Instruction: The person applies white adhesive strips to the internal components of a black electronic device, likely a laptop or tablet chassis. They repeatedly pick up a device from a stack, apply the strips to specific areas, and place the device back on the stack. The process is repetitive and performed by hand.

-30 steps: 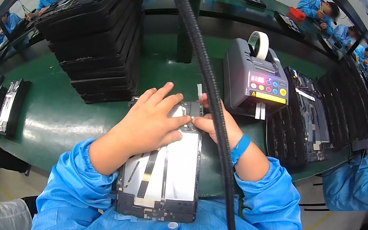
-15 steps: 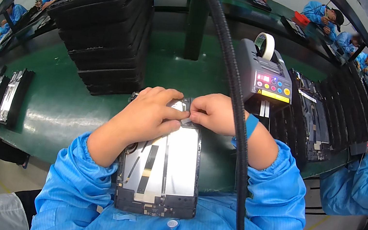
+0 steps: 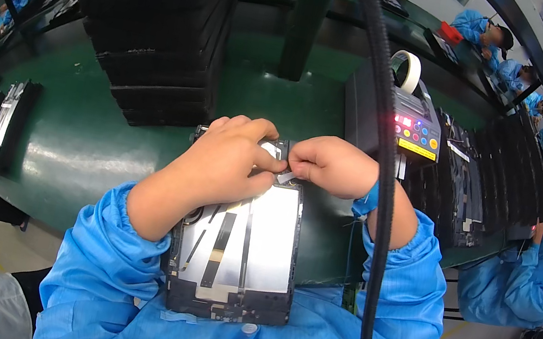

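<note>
An opened tablet [image 3: 274,235] lies near the bench edge in front of me, its silver panel, dark flat cable and black lower border exposed. My left hand [image 3: 234,156] rests on the tablet's upper left part, fingers spread, thumb and index finger reaching toward its upper right corner. There my right hand [image 3: 334,166] is closed in a pinch on a small pale strip [image 3: 286,178] that looks like tape. The fingertips hide part of the strip and the corner beneath. A blue band circles my right wrist.
A tape dispenser [image 3: 397,115] with a white roll stands beyond my right hand. Tall black stacked trays [image 3: 164,34] rise at far left. More tablet parts [image 3: 462,181] stand in a row at right. A black braided cable [image 3: 384,189] hangs in front of my right forearm.
My right hand has moved slightly right, away from the left fingertips, and more of the pale strip shows. The left hand stays on the tablet. The view has shifted slightly.
</note>
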A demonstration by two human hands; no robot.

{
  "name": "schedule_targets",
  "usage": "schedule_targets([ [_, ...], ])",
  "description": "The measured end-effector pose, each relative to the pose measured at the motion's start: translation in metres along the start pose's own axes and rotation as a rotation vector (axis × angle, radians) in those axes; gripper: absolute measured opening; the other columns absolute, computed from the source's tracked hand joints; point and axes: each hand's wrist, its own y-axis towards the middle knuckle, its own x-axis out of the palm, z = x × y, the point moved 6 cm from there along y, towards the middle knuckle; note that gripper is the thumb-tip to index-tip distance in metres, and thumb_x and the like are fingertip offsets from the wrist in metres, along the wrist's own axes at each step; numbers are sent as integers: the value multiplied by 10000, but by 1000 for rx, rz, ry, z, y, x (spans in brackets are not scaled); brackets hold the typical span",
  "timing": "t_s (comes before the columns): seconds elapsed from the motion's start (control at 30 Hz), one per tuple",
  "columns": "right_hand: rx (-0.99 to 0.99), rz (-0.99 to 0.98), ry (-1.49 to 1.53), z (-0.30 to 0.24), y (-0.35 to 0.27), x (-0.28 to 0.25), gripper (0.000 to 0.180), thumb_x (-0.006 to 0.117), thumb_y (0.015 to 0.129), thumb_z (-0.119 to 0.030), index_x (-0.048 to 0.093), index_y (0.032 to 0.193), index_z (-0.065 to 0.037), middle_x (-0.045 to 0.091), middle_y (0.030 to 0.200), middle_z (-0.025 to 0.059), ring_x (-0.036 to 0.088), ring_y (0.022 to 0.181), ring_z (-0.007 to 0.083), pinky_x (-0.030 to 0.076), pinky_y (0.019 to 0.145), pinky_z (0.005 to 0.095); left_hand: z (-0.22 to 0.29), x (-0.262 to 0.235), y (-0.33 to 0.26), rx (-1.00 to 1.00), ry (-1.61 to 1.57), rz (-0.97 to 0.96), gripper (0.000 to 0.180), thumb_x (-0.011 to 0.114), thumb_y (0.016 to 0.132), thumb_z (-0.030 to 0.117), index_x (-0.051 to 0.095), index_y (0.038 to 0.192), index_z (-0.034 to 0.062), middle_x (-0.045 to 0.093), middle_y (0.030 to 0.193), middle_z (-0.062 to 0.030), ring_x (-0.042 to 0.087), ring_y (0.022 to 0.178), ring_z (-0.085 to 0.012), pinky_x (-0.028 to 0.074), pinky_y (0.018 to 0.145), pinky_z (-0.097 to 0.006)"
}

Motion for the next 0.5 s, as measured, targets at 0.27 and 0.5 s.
schedule_targets([
  [0.27, -26, -10, -9, -2, 1, -1, 93, 601, 850, -109, 602, 831, -18, 583, 740, 122, 557, 705, 275, 451, 662, 350, -3, 1, -1, -47, -46, 5, 175, 688, 716, 190, 754, 858, 112, 609, 1084, -126, 540, 1032, -304, 393, 886, -406],
  [0.5, 65, 45, -117, -8, 5, -1, 140, 640, 808, -152, 621, 788, -15, 612, 707, 141, 590, 640, 273, 472, 601, 350, -8, 9, -2, -74, -8, 47, 139, 678, 745, 217, 754, 799, 115, 613, 1052, -82, 529, 1002, -252, 363, 863, -403],
])
